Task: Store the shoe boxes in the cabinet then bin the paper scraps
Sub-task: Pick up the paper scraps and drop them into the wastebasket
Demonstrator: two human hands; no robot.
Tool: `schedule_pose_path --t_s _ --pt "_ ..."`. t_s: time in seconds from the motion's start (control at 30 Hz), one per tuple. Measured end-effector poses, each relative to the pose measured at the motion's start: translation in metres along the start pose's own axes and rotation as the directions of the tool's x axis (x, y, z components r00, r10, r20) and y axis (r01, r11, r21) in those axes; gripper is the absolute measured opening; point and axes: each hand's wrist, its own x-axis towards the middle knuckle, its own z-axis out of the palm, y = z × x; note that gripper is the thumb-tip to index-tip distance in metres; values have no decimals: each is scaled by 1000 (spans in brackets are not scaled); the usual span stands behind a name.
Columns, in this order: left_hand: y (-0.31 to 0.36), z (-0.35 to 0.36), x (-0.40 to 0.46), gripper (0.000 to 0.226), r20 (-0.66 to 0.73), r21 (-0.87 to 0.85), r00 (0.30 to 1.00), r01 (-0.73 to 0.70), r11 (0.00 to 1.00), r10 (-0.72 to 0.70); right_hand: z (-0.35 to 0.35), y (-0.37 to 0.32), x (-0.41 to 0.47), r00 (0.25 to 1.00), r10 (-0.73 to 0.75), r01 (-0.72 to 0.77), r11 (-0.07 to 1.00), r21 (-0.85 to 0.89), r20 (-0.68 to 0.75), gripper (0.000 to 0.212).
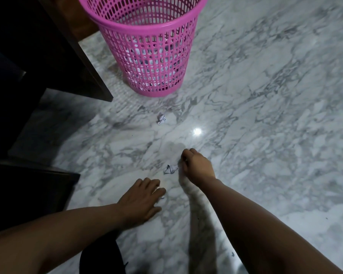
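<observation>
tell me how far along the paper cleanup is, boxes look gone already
No shoe boxes show on the marble floor, so that part looks finished, though the cabinet's inside is out of sight. The pink basket already holds white scraps. In hand: the right hand curls onto a crumpled scrap, while the left hand lies over a small bit. Left: another crumpled scrap nearer the basket.

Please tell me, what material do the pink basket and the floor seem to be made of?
The pink lattice waste basket looks like moulded plastic: uniform bright colour, a thin regular grid of holes, a slight sheen. The white floor with grey veins looks like polished marble or a marble-look tile; it mirrors a lamp as a sharp bright spot. Which of the two, the picture cannot settle.
</observation>
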Motion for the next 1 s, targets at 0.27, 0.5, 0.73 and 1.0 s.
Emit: schedule_pose_path --t_s 0.27,0.5,0.73,1.0 --pt "-36 -17 47 30 -39 -78 998 -51 996 48 -7 -6 0 993 118 -117 989 86 -7 21" --pt "-37 -42 91 30 -156 -309 957 186 933 -243 -23 -12 19 979 194 -182 970 164 -59 19" --pt "-31 -37 114 57 21 29 981 191 981 -191 -52 -32 85 997 52 -52 999 -4 -64 19" --pt "-75 -51 107 13 -137 -257 895 383 887 -425 -39 -65 159 992 37 -19 989 -143 124 58"
